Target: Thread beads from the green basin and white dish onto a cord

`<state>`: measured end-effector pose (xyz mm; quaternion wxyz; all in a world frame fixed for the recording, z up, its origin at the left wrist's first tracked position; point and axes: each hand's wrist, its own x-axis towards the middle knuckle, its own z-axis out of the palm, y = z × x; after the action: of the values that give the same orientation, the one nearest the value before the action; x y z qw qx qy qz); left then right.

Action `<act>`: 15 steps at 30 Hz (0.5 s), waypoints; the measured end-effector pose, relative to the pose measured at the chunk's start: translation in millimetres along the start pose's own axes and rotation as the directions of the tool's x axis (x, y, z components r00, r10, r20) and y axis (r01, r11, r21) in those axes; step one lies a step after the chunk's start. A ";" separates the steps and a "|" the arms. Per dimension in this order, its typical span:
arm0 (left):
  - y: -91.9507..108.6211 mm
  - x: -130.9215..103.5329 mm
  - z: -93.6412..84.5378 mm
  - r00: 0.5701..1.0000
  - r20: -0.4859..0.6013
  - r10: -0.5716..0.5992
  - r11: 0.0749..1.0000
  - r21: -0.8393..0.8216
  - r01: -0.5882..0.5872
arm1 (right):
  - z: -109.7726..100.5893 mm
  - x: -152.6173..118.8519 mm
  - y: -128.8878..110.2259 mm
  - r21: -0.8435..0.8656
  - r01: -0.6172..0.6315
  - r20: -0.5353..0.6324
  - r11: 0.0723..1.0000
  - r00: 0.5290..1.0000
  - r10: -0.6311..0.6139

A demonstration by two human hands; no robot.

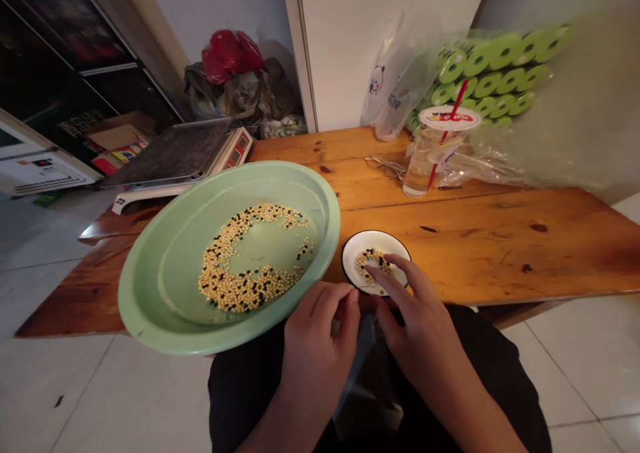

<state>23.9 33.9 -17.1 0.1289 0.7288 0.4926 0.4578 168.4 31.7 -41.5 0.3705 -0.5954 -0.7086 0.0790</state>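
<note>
a flat-topped scale (175, 152) stands on the wooden counter (500, 240) at ten o'clock in the view. below it, toward nine, sits a pale green basin (167, 286); its loose beads (225, 288), cream and black, curve in a band thinning toward three o'clock. the left hand (320, 330) is at six o'clock, thumb and forefinger tips pressed together beside the plate's lower rim; i cannot tell what they pinch. the white plate (353, 248), at four o'clock, carries a small heap (362, 261) of similar beads. over it the right hand (417, 306) reaches, fingers spread. a lidded cup (425, 153) stands at two o'clock.
</note>
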 end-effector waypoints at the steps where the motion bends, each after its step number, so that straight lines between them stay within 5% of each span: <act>1: -0.8 -0.1 0.8 1.000 0.000 0.014 1.000 0.024 -0.014 | 1.1 -0.7 1.1 -0.029 0.003 0.008 1.000 1.000 -0.002; 10: 6.7 -3.7 -1.1 0.999 0.010 0.047 0.998 0.042 -0.047 | -6.7 5.8 -5.8 0.044 0.050 0.066 0.998 0.996 -0.053; 15: 6.9 18.6 -41.1 0.999 -0.034 -0.001 0.997 0.079 0.003 | -11.9 7.1 -6.6 0.117 0.016 0.025 0.993 1.000 -0.019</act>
<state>-2.8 35.3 19.9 0.0923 0.7251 0.5130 0.4501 170.5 32.4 -26.3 0.3962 -0.5652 -0.7127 0.1247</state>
